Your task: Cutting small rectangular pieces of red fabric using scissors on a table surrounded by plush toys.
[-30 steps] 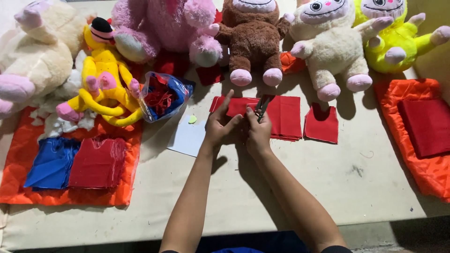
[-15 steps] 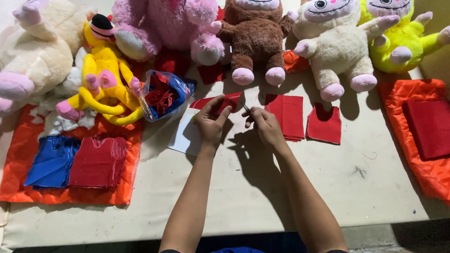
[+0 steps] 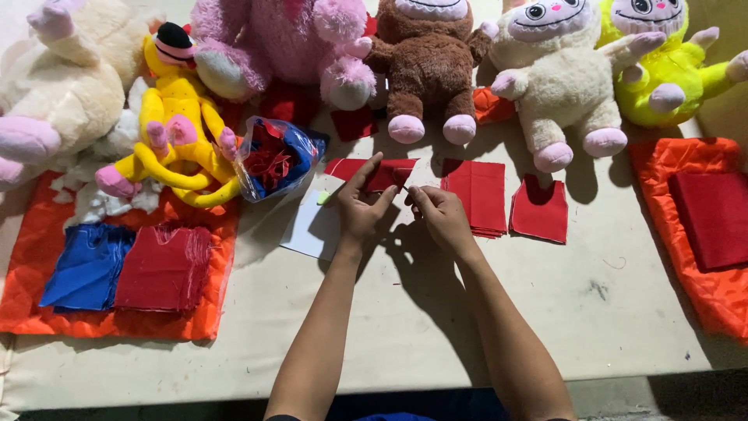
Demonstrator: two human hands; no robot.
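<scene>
Six plush toys line the far edge of the pale work table [image 3: 389, 327]; left to right: a large cream plush with pink feet [image 3: 39, 86], a yellow long-limbed doll in a black hat [image 3: 175, 129], a pink plush [image 3: 273, 39], a brown plush with pink feet [image 3: 428, 66], a cream horned plush [image 3: 557, 86] and a lime-green plush [image 3: 670, 70]. At the left edge, an orange quilted mat [image 3: 47, 257] bears one blue cloth stack [image 3: 86, 265] and one red cloth stack [image 3: 164, 269]. One clear plastic bag of red and blue scraps [image 3: 276, 156] lies beside the yellow doll. One white paper sheet [image 3: 312, 226] lies under the left hand [image 3: 360, 209], whose fingers pinch the small red felt piece [image 3: 374, 171] at table centre, index extended along it. The right hand [image 3: 440, 217] meets it just beside, its fingertips closed narrowly on a thin item too small to identify. To the right lie one stack of red felt rectangles [image 3: 477, 195] and one notched red felt cutout [image 3: 540, 210], apart from each other. At the right edge, a second orange quilted mat [image 3: 678, 210] carries one dark red folded cloth [image 3: 713, 218]. Open tabletop extends along the near edge on both sides of the forearms.
</scene>
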